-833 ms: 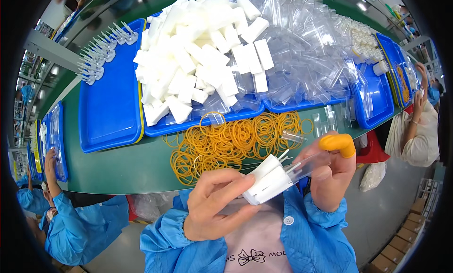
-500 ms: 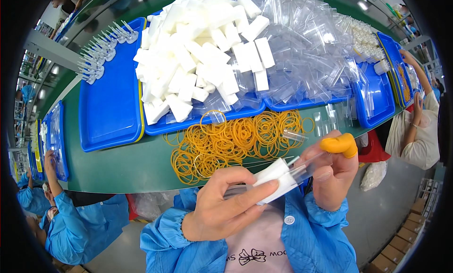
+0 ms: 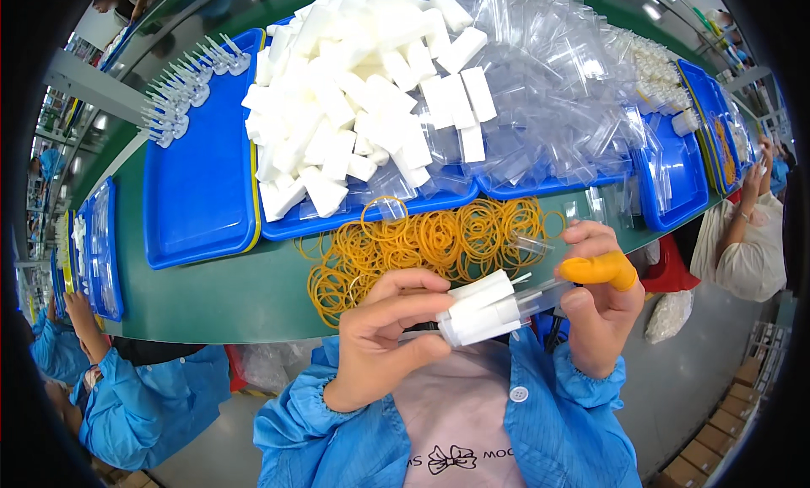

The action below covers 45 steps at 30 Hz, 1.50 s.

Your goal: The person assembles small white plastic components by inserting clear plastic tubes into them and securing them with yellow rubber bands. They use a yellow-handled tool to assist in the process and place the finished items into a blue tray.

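My left hand (image 3: 392,332) grips a white foam block (image 3: 483,312) from its left end, thumb below and fingers above. The foam looks folded or split lengthwise, and clear plastic wraps its left end. A thin pale tube (image 3: 521,278) pokes out of the foam's right end. From that same end a clear plastic strip (image 3: 537,297) reaches to my right hand (image 3: 601,298), whose thumb and index finger close on its far edge. A yellow finger cot (image 3: 601,270) covers that index finger. Both hands are above the near table edge, in front of a heap of yellow rubber bands (image 3: 422,243).
Behind the bands, blue trays hold piled white foam blocks (image 3: 337,108) and clear plastic pieces (image 3: 548,91). At the left, a blue tray (image 3: 198,193) carries several clear nozzle-like parts (image 3: 173,108). A smaller blue tray (image 3: 675,180) stands right. Co-workers (image 3: 160,395) sit on both sides.
My left hand has shifted its grip toward the foam's left end, and the foam has turned to show its lengthwise split. My right hand's index finger has dropped slightly toward the plastic.
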Tool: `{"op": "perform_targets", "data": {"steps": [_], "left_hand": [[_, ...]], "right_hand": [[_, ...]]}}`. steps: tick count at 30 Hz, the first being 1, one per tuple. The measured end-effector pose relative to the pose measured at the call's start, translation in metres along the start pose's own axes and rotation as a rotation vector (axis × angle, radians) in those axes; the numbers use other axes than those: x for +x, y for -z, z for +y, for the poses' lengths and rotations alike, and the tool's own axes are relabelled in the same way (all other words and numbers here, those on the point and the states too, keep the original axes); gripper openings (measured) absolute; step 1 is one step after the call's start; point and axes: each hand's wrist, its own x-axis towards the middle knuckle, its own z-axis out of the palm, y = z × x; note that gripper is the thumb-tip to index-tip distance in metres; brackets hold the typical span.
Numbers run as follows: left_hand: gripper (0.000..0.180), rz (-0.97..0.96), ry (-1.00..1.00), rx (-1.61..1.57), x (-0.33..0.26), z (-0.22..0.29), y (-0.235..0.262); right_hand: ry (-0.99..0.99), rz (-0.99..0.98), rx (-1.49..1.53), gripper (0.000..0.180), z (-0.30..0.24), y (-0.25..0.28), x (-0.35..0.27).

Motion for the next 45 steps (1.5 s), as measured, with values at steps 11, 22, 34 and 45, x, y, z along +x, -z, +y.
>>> {"op": "perform_targets", "data": {"steps": [11, 22, 34, 45], "left_hand": [[0.044, 0.017, -0.04, 0.023, -0.007, 0.007, -0.01], [0.07, 0.088, -0.051, -0.109, -0.004, 0.003, -0.002], [0.065, 0.161, -0.066, -0.124, -0.002, 0.006, 0.003], [0.049, 0.071, -0.115, 0.326, -0.001, 0.012, -0.007]], "right_hand": [[0.073, -0.013, -0.061, 0.019, -0.013, -0.019, -0.02], [-0.066, -0.016, -0.199, 0.024, -0.01, 0.002, 0.005], [0.009, 0.002, -0.751, 0.021, 0.032, 0.014, -0.007], [-0.07, 0.073, 0.267, 0.036, -0.005, 0.006, 0.0]]}}
